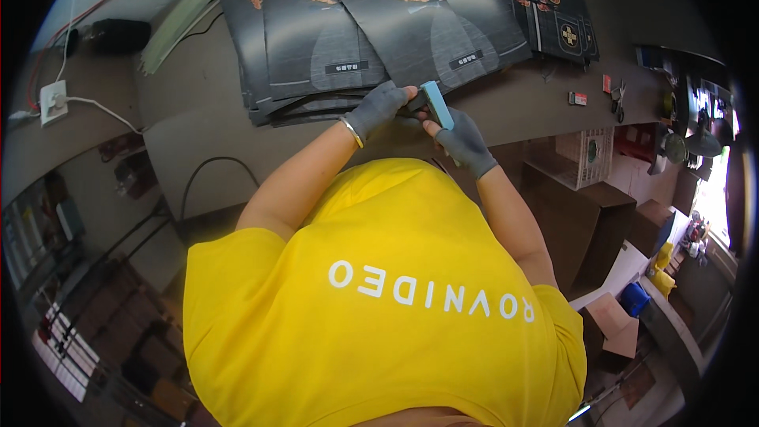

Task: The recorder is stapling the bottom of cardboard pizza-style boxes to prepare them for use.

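My right hand [468, 144], in a grey fingerless glove, is wrapped round a light-blue stapler [439, 106] that stands tilted at the table's near edge. My left hand [378, 113], gloved the same way, has its fingers closed beside the stapler's dark end. What lies between those fingers is hidden. Just beyond both hands is the near corner of a large black printed sheet [443, 35] with gold and orange patterns. More such black sheets [308, 55] lie stacked and overlapping to the left, their edges fanned out.
Another stack of black printed sheets [545, 16] lies at the right. Small red-and-white boxes [578, 99] and scissors [618, 103] rest farther right. A white power strip [54, 103] with cables is on the left. Beside my right arm stand a brown carton [577, 229] and a white plastic crate [589, 158].
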